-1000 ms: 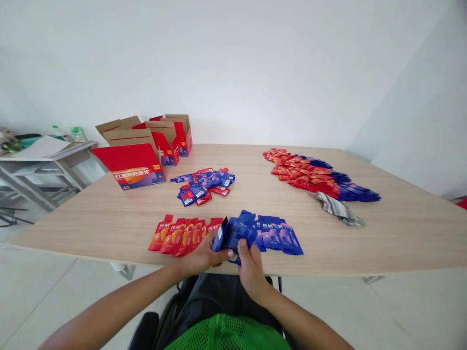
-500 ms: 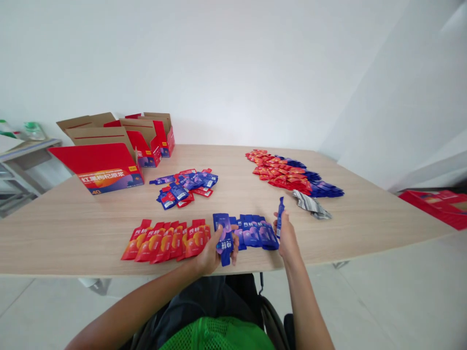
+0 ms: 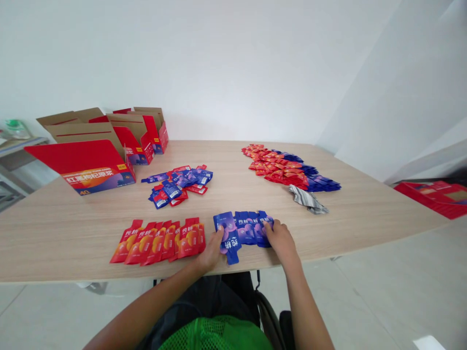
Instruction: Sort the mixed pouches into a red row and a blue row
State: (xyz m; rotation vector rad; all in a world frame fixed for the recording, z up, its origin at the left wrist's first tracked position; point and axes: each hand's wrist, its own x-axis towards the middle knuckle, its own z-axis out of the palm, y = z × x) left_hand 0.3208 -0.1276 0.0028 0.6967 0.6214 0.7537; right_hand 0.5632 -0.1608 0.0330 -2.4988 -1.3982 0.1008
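A row of overlapping blue sachets lies near the table's front edge. My left hand rests at the row's left end, thumb pressing the first blue sachet, and another blue sachet pokes out past its fingers. My right hand lies palm down on the row's right end, fingers curled onto the sachets. To the left lies a fanned row of red sachets, untouched.
A loose heap of blue and red sachets sits mid-table. A larger pile of red and blue sachets and a grey crumpled wrapper lie at the right. Open red cartons stand back left. The wooden table stretches right.
My right hand carried a single blue sachet from the bundle out to the right, then came down onto the row's right end. The left hand lowered its sachets to the row's left end.
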